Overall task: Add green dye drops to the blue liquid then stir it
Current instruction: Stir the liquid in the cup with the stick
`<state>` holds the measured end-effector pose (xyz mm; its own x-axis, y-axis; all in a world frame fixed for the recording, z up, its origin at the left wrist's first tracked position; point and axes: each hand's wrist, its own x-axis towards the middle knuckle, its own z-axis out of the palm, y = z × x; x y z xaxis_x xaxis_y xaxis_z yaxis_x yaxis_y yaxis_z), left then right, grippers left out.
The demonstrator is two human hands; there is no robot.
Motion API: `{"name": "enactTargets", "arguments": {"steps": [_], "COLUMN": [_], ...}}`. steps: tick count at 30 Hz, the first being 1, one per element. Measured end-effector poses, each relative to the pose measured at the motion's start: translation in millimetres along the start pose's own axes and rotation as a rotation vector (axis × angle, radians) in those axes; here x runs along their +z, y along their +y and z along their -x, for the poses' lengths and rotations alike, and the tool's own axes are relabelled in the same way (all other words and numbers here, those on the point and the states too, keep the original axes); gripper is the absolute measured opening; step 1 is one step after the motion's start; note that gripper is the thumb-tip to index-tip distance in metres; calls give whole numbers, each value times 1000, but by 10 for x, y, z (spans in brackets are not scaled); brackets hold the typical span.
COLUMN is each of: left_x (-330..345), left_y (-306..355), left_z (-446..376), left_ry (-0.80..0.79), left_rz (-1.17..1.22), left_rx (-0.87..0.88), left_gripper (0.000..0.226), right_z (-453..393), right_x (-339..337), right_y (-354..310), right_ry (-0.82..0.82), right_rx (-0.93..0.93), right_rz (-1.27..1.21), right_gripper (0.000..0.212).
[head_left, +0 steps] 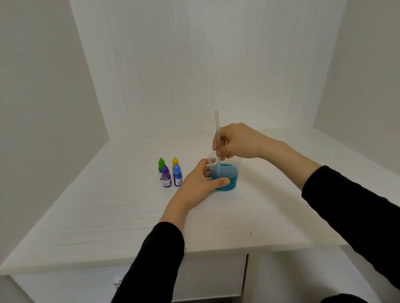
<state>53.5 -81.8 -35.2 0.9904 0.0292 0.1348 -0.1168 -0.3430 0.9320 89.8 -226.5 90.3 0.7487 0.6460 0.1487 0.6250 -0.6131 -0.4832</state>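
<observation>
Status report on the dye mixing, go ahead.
Left hand steadying cup. Right hand holding stir stick in blue-green liquid. Green dye bottle capped, standing left. Nothing obstructing.

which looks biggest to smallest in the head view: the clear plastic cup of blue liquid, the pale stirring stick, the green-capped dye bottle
1. Pale stirring stick: the longest thing, though thin.
2. Clear plastic cup of blue liquid: shorter than the stick, far wider.
3. Green-capped dye bottle: smallest; it stands slightly farther back, partly hidden by the purple-capped bottle.

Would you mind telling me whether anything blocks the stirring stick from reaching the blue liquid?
Nothing visible does. The right hand holds the stick already dipped into the liquid, and the left hand only grips the cup's side.
</observation>
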Motion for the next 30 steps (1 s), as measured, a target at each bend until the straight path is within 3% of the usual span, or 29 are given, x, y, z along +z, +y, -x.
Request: {"name": "enactTargets", "arguments": {"steps": [7, 13, 20, 30], "left_x": [-1, 4, 2, 1], "left_y": [17, -6, 13, 7], "left_z": [-1, 1, 11, 19], "left_ry": [1, 2, 3, 6], "left_rz": [3, 21, 9, 24], "left_rx": [-14, -3, -1, 4], "left_gripper": [61, 70, 72, 69], "right_z": [-102, -85, 44, 103], "right_x": [147, 56, -94, -116], "right_y": [32, 187, 248, -18], "right_ry": [138, 181, 114, -68], "right_rx": [-14, 48, 86, 37], "right_rz": [32, 124, 212, 126], "right_gripper": [13, 17, 18, 12]}}
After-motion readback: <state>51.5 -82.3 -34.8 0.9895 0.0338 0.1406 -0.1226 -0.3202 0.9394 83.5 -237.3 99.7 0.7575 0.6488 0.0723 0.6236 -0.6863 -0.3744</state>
